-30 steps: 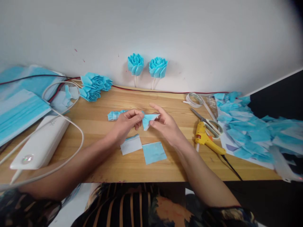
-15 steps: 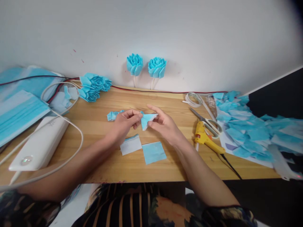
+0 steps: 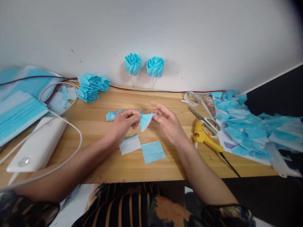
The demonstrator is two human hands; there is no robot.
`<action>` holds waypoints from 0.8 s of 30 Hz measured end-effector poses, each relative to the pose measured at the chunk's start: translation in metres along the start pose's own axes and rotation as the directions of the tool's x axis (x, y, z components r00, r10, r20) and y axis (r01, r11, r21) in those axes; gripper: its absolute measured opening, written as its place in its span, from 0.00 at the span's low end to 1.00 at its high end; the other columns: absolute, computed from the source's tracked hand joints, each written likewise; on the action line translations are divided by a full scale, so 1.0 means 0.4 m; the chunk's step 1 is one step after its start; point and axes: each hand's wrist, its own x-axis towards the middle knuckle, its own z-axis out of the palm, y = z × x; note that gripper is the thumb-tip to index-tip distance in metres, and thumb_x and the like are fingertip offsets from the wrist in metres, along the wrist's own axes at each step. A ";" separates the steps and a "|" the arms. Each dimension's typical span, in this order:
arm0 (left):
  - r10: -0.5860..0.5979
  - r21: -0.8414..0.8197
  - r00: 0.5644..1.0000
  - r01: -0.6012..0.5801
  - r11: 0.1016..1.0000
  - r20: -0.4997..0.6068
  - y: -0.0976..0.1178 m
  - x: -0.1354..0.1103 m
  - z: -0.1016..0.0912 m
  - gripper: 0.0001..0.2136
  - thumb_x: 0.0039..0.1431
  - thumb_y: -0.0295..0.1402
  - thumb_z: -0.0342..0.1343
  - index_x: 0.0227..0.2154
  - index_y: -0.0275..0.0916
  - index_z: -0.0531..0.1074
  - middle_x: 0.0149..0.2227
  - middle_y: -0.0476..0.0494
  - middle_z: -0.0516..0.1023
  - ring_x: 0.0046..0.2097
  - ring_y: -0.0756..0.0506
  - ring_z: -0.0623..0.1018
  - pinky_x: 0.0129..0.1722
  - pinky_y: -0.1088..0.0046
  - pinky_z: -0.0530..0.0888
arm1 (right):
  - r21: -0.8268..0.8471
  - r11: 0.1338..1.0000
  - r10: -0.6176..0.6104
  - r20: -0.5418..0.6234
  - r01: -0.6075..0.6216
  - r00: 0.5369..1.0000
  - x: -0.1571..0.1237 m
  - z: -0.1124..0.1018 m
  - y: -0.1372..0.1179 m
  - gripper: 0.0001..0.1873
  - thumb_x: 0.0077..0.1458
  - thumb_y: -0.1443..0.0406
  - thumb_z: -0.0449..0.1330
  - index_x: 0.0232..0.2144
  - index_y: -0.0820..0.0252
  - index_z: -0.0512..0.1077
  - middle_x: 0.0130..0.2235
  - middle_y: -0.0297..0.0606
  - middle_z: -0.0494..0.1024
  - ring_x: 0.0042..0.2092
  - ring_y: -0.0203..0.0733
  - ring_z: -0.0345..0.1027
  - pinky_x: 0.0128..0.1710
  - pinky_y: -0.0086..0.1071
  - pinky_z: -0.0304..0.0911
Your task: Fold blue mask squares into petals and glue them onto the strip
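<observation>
Between my hands is a folded blue-and-white fabric square [image 3: 146, 121], roughly a triangle with its point downward. My left hand [image 3: 126, 124] pinches its left corner between thumb and fingers. At the right corner, my right hand [image 3: 167, 122] grips the tip with thumb and a finger, its index finger stretched out. Two flat squares lie on the table below: a whitish one [image 3: 130, 144] and a light blue one [image 3: 153, 152]. Small folded blue pieces [image 3: 113, 115] sit just behind my left hand, partly hidden by it.
A yellow glue gun [image 3: 204, 137], scissors [image 3: 205, 121] and a tape roll [image 3: 192, 98] lie right, beside piled blue petals [image 3: 246, 126]. Two blue flowers [image 3: 155, 66] lean on the wall, with more flowers [image 3: 92, 86] left. A white power bank [image 3: 39, 143] and looping cable stand left, near blue masks [image 3: 20, 115].
My right thumb and finger have slid from the middle of the folded square out to its right corner. My left hand keeps its pinch. The view has shifted slightly.
</observation>
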 end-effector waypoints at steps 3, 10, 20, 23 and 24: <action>-0.014 -0.036 1.000 0.014 0.999 -0.012 0.004 0.002 0.001 0.09 0.52 0.35 0.62 0.22 0.37 0.72 0.20 0.51 0.70 0.24 0.52 0.67 0.26 0.75 0.64 | 0.084 0.996 0.022 0.030 -0.024 0.999 -0.001 -0.001 -0.001 0.21 0.56 0.63 0.60 0.53 0.50 0.72 0.39 0.32 0.79 0.44 0.40 0.72 0.53 0.40 0.65; -0.031 -0.058 0.999 0.030 0.998 -0.017 0.006 0.005 0.006 0.09 0.51 0.35 0.63 0.22 0.36 0.72 0.20 0.51 0.70 0.24 0.52 0.67 0.26 0.75 0.64 | 0.158 0.987 0.037 -0.003 -0.036 0.999 0.001 0.001 0.000 0.17 0.61 0.57 0.57 0.51 0.52 0.73 0.37 0.34 0.80 0.44 0.41 0.74 0.52 0.42 0.67; -0.031 -0.026 0.999 0.032 0.999 0.037 -0.010 0.002 0.001 0.08 0.53 0.35 0.63 0.23 0.37 0.73 0.21 0.50 0.71 0.25 0.52 0.67 0.27 0.75 0.64 | -0.003 1.000 0.006 -0.074 -0.007 0.997 0.000 0.004 0.008 0.21 0.52 0.64 0.65 0.50 0.51 0.74 0.33 0.28 0.74 0.37 0.35 0.68 0.44 0.33 0.64; -0.032 -0.019 0.999 0.033 0.999 0.039 -0.007 0.001 0.002 0.09 0.53 0.34 0.63 0.23 0.37 0.73 0.21 0.50 0.71 0.25 0.52 0.67 0.26 0.75 0.64 | 0.033 0.999 0.017 -0.096 -0.014 0.995 0.002 0.005 0.009 0.18 0.54 0.62 0.63 0.48 0.52 0.75 0.32 0.29 0.75 0.37 0.36 0.69 0.45 0.35 0.65; -0.036 -0.025 0.999 0.037 0.999 0.033 -0.004 0.001 0.003 0.09 0.52 0.34 0.63 0.22 0.37 0.73 0.21 0.50 0.71 0.25 0.52 0.67 0.26 0.75 0.64 | 0.075 0.997 0.030 -0.085 -0.023 0.996 0.002 0.004 0.009 0.17 0.56 0.60 0.62 0.49 0.52 0.75 0.33 0.30 0.76 0.37 0.37 0.70 0.46 0.36 0.66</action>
